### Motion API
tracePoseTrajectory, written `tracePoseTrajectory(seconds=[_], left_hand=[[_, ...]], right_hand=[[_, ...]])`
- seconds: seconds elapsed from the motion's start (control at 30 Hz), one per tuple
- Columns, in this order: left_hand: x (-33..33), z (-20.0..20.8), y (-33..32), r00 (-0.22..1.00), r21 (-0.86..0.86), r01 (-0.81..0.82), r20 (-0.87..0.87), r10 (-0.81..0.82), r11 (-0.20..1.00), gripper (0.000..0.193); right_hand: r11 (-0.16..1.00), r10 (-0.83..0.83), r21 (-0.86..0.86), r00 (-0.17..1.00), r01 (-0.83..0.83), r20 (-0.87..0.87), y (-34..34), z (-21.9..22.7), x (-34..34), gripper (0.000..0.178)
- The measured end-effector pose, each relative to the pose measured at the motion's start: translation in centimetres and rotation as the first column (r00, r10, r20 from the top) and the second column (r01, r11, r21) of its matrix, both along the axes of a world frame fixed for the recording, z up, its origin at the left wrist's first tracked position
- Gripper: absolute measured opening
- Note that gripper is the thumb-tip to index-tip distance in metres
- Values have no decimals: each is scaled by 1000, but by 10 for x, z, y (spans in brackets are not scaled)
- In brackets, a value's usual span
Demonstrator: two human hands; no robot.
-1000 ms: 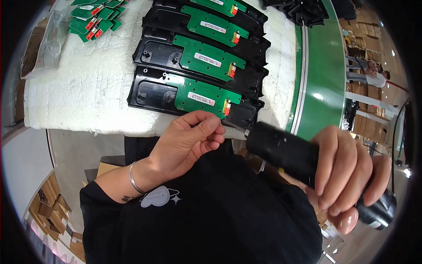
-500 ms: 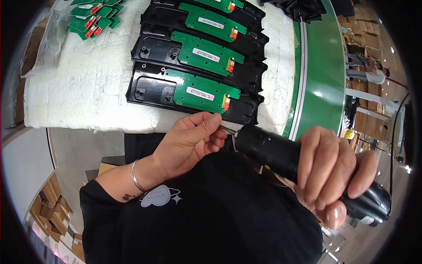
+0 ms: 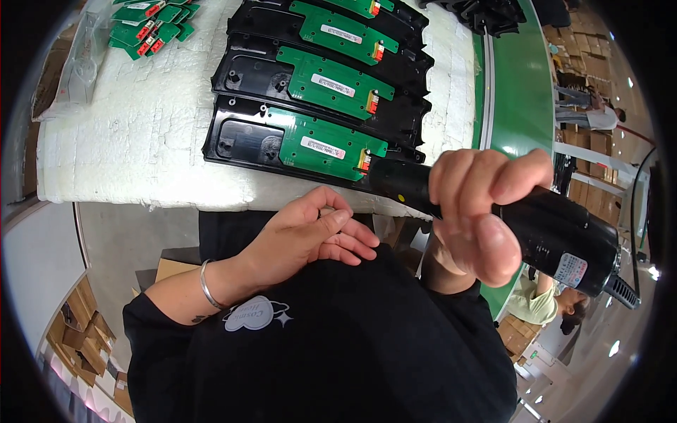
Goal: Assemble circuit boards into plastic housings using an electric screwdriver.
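Note:
My right hand (image 3: 486, 211) is wrapped round a black electric screwdriver (image 3: 557, 236), held nearly level. Its front end is over the right part of the nearest black plastic panel (image 3: 243, 141), beside the red-and-yellow connector (image 3: 364, 161) of a green circuit board (image 3: 321, 148). The bit's tip is hard to make out there. Below the panel's front edge, my left hand (image 3: 310, 233) is half turned up, with its fingers loosely spread and the thumb lying across near the index finger. No object shows in it, though part of the palm is hidden.
More black panels with green boards (image 3: 331, 84) lie in a row behind. A pile of loose boards (image 3: 155, 28) sits at the far left, by a clear plastic bag (image 3: 84, 70). White foam (image 3: 127, 155) covers the table. Black parts (image 3: 486, 14) lie far right; two other people are beyond.
My right hand has carried the screwdriver up and left, from my left fingers to the nearest board's connector end. The left hand has come away from the bit, its fingers loosened.

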State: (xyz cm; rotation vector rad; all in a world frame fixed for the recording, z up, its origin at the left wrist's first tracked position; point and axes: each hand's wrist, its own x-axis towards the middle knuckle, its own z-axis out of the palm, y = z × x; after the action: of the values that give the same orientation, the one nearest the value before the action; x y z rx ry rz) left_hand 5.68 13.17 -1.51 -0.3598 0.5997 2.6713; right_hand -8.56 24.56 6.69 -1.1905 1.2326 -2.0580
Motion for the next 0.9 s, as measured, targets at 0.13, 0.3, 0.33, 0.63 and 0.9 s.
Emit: tracePoseTrajectory(seconds=[0.13, 0.3, 0.33, 0.63, 0.9], left_hand=[[1, -1, -8, 999, -44, 23, 32, -22, 999, 19], [0, 4, -7, 984, 22, -84, 158, 79, 996, 17], [2, 1, -6, 981, 34, -112, 162, 105, 993, 19], [4, -4, -5, 974, 118, -162, 180, 140, 980, 18], [4, -7, -3, 977, 163, -163, 167, 135, 973, 16]], right_hand=[[994, -6, 110, 998, 13, -67, -8, 6, 7, 27], [981, -64, 179, 994, 80, -92, -10, 7, 10, 26], [981, -63, 179, 994, 79, -93, -10, 7, 11, 26], [997, 15, 74, 1000, -14, -14, -9, 1, 3, 30], [997, 51, 61, 998, -48, -43, -14, 1, 2, 28]])
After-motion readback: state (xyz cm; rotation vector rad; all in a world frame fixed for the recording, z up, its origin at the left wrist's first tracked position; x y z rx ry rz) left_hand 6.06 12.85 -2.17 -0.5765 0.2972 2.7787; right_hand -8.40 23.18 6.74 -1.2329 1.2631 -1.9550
